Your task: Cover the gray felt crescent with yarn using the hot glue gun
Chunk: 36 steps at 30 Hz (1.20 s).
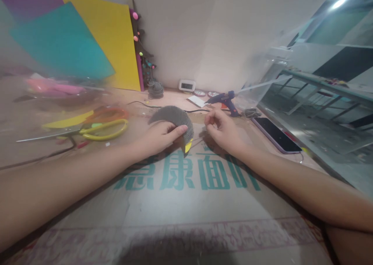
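A dark grey crescent-shaped piece (175, 114) with fine lines on its face and a yellow lower tip (188, 145) is held in my left hand (159, 138). The left thumb presses on its face while the other fingers are hidden behind it. To the right, apart from the crescent, my right hand (223, 132) is closed in a pinch with curled fingers. Whatever is between those fingertips, if anything, is too small to make out. Under both hands lies a pale printed sheet (175, 206) with green characters.
Yellow-handled scissors (105, 131) and orange-handled ones (109, 113) lie at left. Behind my right hand sits a dark blue glue gun (223, 98); a phone (276, 135) lies right. A small digital clock (187, 85) and coloured sheets (107, 43) stand at the wall.
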Motion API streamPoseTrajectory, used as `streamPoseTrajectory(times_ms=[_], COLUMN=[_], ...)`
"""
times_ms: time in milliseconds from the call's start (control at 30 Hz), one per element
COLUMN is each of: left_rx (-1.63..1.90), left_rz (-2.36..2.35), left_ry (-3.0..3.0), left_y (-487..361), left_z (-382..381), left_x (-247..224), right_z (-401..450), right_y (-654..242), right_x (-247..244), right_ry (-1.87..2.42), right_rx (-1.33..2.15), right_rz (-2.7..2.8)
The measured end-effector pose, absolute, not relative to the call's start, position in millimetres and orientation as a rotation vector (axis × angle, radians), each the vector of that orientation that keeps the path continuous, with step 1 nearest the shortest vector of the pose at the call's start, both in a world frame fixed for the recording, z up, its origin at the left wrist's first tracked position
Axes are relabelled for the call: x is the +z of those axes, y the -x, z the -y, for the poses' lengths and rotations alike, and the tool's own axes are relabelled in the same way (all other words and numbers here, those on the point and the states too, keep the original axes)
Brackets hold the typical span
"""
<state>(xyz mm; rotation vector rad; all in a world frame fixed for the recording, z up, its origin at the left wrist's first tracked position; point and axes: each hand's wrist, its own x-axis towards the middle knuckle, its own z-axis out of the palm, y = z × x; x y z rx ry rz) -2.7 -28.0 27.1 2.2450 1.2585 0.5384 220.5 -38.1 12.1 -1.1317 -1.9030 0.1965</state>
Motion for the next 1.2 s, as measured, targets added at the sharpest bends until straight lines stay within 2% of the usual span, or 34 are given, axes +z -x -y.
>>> streamPoseTrajectory(times_ms=[300,600,867,1200], left_rx=[0.536,0.532,0.527,0.506], left_rz=[-1.261,-1.271,-1.267,-1.213], left_ry=[-2.242,-2.243,-2.229,-2.182], left_y=[3,3,2,4], left_z=[29,28,27,26], left_x=[28,27,26,23], right_z=[41,35,34,31], right_y=[-220,-221,-223,-223], right_x=[15,8,8,6], right_ry=[1.136,1.100,1.121,1.100], right_rx=[0.186,0.376,0.208,0.172], right_rz=[1.914,1.788,1.855,1.861])
